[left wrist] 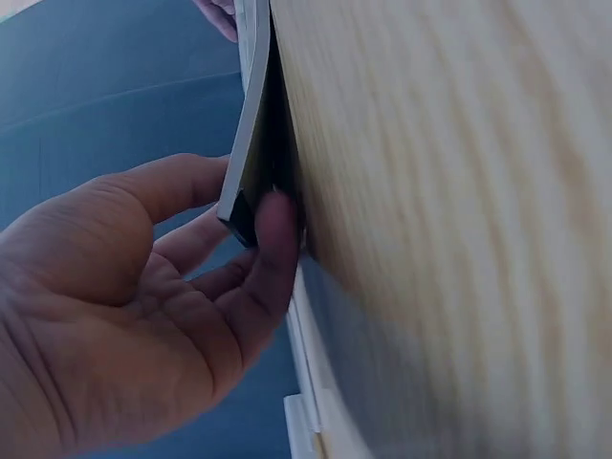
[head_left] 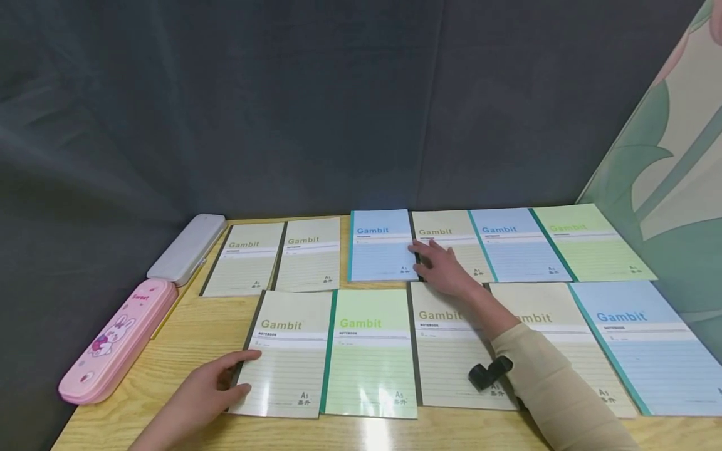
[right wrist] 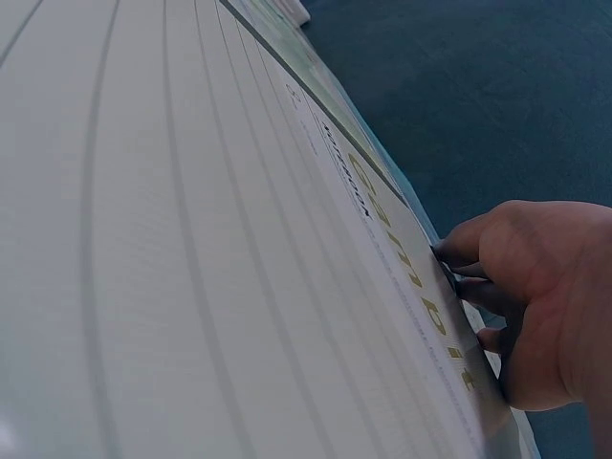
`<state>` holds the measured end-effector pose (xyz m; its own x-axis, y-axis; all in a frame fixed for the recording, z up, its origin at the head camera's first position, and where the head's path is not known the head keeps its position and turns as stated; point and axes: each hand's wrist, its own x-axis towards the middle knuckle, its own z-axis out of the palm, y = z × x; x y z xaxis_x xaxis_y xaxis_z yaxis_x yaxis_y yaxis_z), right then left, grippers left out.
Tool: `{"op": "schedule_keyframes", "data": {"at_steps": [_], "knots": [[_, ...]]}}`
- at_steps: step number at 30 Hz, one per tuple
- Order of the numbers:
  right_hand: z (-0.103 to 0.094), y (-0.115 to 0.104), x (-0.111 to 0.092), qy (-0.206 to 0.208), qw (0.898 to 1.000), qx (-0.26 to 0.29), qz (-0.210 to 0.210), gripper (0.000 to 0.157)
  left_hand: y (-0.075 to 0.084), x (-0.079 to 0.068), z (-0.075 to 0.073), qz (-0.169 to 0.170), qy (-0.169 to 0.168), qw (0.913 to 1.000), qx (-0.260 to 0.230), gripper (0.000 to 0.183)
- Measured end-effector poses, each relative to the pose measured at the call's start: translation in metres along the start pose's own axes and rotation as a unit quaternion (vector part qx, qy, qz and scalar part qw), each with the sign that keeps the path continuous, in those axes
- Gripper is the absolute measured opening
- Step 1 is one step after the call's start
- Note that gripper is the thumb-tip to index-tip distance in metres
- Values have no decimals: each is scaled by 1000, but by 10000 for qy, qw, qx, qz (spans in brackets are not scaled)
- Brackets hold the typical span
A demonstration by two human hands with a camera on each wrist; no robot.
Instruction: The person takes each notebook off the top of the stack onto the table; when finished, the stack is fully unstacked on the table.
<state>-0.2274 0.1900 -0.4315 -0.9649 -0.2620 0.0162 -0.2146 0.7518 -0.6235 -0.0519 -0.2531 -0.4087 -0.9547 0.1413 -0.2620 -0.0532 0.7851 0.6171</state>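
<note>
My left hand (head_left: 200,391) pinches the black spine edge of a beige notebook (head_left: 284,369) at the front left. In the left wrist view, that notebook's edge (left wrist: 247,143) stands slightly off the wooden table, with digits on both sides of it. Over the back row, my right hand (head_left: 445,269) reaches with its fingertips to the seam between a blue notebook (head_left: 380,257) and a beige notebook (head_left: 440,225), its fingers loosely bent. A large beige notebook (head_left: 434,369) lies under the right forearm, and a green notebook (head_left: 369,369) lies beside the left hand's one.
Two beige notebooks (head_left: 244,263) lie at the back left. Further right are a blue notebook (head_left: 519,250), a green notebook (head_left: 592,241), a beige notebook (head_left: 527,307) and a front blue notebook (head_left: 654,363). A pink pencil case (head_left: 121,341) and a white case (head_left: 186,250) line the left edge.
</note>
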Motion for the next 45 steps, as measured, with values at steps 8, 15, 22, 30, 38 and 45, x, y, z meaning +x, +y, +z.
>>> {"op": "schedule_keyframes", "data": {"at_steps": [8, 15, 22, 30, 38, 45], "knots": [[-2, 1, 0, -8, 10000, -42, 19, 51, 6, 2, -1, 357, -66, 9926, 1155, 49], [-2, 2, 1, 23, 10000, -29, 1, 51, 16, 5, -6, 220, -216, 9759, 2161, 51], [-2, 3, 1, 56, 10000, -16, -21, 51, 34, 15, -10, 916, 351, 9782, 1829, 46], [0, 4, 1, -10, 10000, 9, -47, 50, 42, 42, -7, 1799, 580, 9820, -62, 41], [1, 3, 1, 17, 10000, -55, -26, 50, 55, 67, -3, 1809, 261, 9818, -512, 38], [2, 3, 0, 22, 10000, -66, 14, 50, 75, 90, 4, 1858, -15, 9798, -742, 37]]}}
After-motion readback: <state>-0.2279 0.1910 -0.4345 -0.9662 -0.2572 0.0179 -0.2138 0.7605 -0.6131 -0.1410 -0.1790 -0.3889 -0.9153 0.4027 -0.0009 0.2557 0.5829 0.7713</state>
